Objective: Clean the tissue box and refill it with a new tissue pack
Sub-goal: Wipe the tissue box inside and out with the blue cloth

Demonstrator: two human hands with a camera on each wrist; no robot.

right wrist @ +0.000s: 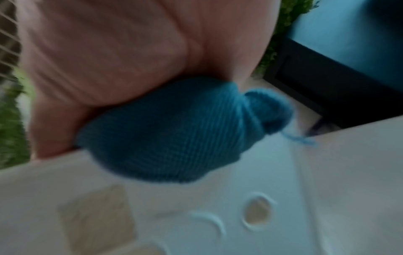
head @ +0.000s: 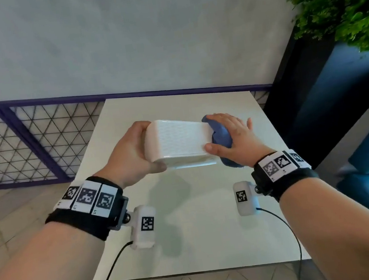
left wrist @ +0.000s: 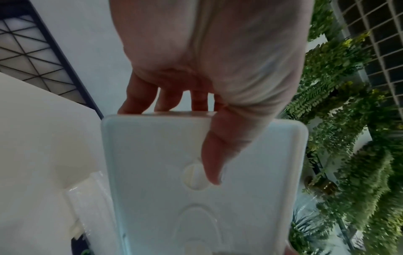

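Head view, white textured tissue box (head: 176, 141), left hand (head: 129, 154) grip clamped on it, right hand (head: 236, 136) grip around blue cloth (head: 221, 136).

Head view: bright, even soft light; faint fuzzy shadows on the desk (head: 201, 220) under the wrists, wide-angle bend at edges w/ the plant (head: 343, 1) top right smeared. Left wrist view: dimmer, bluish cast on the tissue box (left wrist: 152, 189), left hand (left wrist: 207, 60) backlit so its fingers (left wrist: 136, 98) go dark, foliage (left wrist: 348, 120) at right streaky. Right wrist view: dimmest, heavy motion blur throughout, cloth (right wrist: 174, 134) & right hand (right wrist: 109, 60) both soft, all edges mushy.
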